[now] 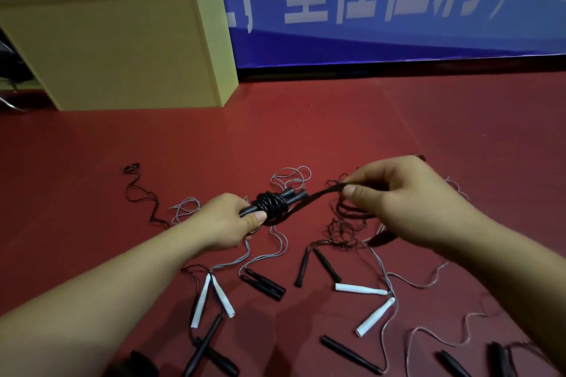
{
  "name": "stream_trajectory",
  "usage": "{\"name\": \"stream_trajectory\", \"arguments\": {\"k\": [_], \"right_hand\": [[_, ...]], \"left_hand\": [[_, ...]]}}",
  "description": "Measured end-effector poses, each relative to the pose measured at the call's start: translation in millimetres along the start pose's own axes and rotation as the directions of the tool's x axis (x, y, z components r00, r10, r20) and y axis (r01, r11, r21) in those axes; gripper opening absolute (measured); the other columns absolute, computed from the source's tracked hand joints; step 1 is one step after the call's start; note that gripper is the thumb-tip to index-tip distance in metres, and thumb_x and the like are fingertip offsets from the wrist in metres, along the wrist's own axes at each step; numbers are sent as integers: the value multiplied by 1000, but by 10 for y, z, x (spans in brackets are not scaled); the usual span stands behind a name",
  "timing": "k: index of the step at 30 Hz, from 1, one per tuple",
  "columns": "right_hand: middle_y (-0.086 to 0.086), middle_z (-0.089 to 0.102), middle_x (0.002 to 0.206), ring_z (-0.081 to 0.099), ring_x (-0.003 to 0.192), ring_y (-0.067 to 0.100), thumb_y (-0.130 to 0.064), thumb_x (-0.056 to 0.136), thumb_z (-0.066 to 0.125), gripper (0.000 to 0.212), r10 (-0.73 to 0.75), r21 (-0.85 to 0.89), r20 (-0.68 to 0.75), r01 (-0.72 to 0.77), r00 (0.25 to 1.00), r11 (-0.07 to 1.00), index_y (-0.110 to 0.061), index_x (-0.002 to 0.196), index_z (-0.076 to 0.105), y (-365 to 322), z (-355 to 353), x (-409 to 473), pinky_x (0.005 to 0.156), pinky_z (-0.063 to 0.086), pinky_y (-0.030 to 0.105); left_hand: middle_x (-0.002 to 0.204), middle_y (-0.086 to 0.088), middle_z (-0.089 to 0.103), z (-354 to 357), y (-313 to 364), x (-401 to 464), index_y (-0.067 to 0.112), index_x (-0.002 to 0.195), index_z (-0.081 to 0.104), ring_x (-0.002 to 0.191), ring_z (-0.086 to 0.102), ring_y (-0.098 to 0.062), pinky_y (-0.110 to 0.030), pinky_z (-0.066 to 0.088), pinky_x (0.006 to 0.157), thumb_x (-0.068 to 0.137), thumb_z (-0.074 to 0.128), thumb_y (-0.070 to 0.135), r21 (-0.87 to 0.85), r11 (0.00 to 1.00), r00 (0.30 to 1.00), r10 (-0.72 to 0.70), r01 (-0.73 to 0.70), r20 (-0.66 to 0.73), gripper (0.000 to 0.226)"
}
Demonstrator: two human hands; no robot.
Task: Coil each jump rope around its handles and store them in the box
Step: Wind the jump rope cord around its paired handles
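My left hand (228, 223) grips a pair of black jump rope handles (292, 196) held together above the red floor, with several turns of black rope (271, 205) wound round their middle. The loose end of that rope runs right to my right hand (398, 199), which pinches it between thumb and fingers. More jump ropes lie uncoiled on the floor below my hands: white handles (211, 297), white handles (367, 304), black handles (263, 283), black handles (317, 265). A yellow box (122, 49) stands at the back left.
Thin grey and dark ropes (275, 248) tangle across the red floor (337, 119) around the handles. More black handles (349, 353) lie near the bottom edge. A blue banner with white characters (382, 3) hangs along the back wall.
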State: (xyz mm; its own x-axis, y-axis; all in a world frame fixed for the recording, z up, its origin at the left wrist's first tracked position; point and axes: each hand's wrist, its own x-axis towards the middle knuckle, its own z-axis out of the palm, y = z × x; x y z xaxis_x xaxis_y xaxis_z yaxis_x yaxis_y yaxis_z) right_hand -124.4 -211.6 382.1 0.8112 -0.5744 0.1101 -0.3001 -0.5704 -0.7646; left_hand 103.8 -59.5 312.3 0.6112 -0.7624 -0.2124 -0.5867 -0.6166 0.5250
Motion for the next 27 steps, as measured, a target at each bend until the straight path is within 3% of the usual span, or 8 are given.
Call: {"name": "stream_trajectory", "arguments": {"k": [4,7,13,16,18,22,25,27], "right_hand": [[-13,66,84,64,86,22,-42,89,56,18,-274,-625,-95,157,957,764,-39,100,70,52,-79,-14,64,46,32],[-12,60,80,64,83,23,-46,87,58,18,-348,-665,-144,170,927,727,-39,95,71,98,-135,19,57,35,28],[-10,68,65,63,67,13,-48,75,78,20,-5,-403,-213,-83,977,911,-29,80,74,281,-259,180,59,53,31],[-1,69,67,62,58,13,-34,67,87,21,151,-58,-148,-161,978,985,-20,77,74,353,-272,238,49,52,26],[8,62,69,54,61,18,-23,66,87,25,229,169,-92,-211,969,963,-17,85,72,374,-266,240,57,45,26],[14,66,74,58,69,22,-6,77,78,14,256,415,-32,-220,966,883,-10,88,71,391,-182,242,63,47,28],[12,74,77,64,69,16,-9,81,76,2,201,341,-46,-174,979,924,-9,81,74,373,-73,233,60,53,22],[10,75,77,64,68,13,-21,83,75,11,161,263,20,-161,987,951,-10,81,75,351,-2,191,69,57,32]], "left_hand": [[62,0,63,15,79,-22,17,66,62,54,56,-14,-28,45,61,95,56,43,160,986,992,30,-49,119,39],[61,9,59,-4,130,-71,20,71,61,55,52,-9,-27,43,62,95,56,42,179,973,965,97,-143,244,32],[70,2,52,24,374,-312,26,78,55,61,45,-6,-31,41,63,93,60,40,106,891,841,369,-441,396,21],[73,2,47,42,503,-408,16,90,61,67,42,-10,-37,37,63,95,60,33,-171,851,744,519,-496,422,17],[74,-4,44,21,566,-433,6,92,61,69,39,-17,-39,32,61,96,60,32,-348,798,709,599,-492,372,26],[75,-10,48,-44,624,-410,-7,94,58,72,45,-15,-35,37,63,89,61,48,-510,673,713,684,-536,153,55],[73,2,59,-56,650,-412,-4,102,62,69,58,-10,-21,46,67,88,61,31,-648,595,786,618,-474,-8,38],[70,2,62,-25,634,-375,-2,103,63,66,60,-9,-20,49,65,85,63,27,-735,545,862,495,-403,-105,35]]}}
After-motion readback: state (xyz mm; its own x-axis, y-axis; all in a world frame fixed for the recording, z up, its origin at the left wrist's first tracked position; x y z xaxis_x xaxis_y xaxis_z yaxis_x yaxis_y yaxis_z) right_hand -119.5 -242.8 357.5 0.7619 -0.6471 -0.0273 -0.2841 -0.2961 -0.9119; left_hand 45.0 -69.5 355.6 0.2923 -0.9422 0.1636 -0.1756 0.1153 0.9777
